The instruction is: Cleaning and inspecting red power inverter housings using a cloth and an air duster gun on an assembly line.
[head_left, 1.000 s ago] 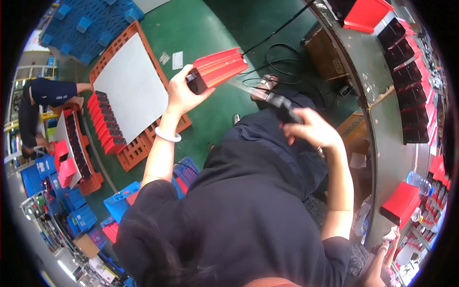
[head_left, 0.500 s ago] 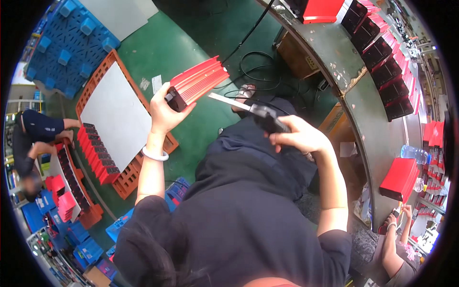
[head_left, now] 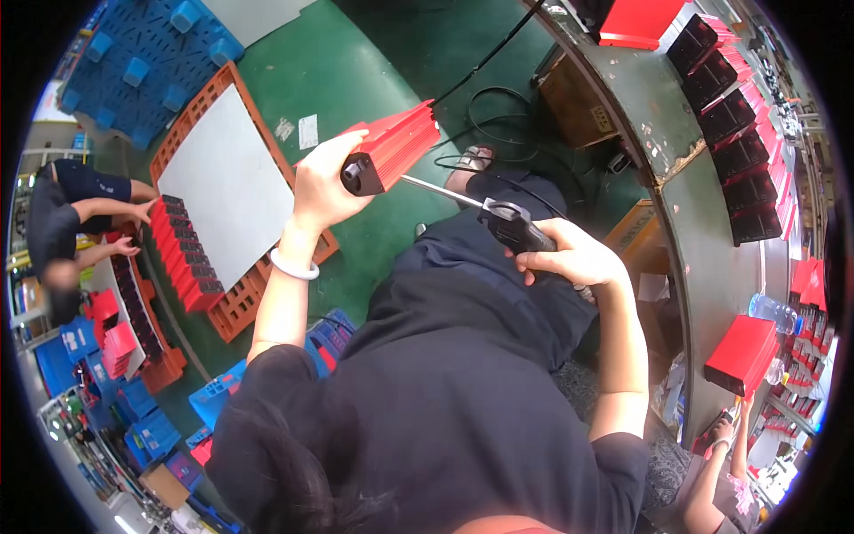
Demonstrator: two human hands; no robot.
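My left hand is closed around the black end of a red ribbed metal case, held up tilted above the green floor. In my right hand is a black air blow gun, gripped by its handle. Its long thin metal nozzle points up and left, with the tip close below the case. I cannot tell whether the tip touches it. My palm and fingers hide part of the case's black end.
An orange pallet with a white sheet bears a row of red cases. A co-worker reaches there. The curved workbench at right carries more red cases and a bottle. A black hose loops over the floor.
The case has turned in my left hand, and the blow gun's nozzle has come nearer to it. The co-worker at left has stretched a hand to the row of cases. The whole view has shifted slightly.
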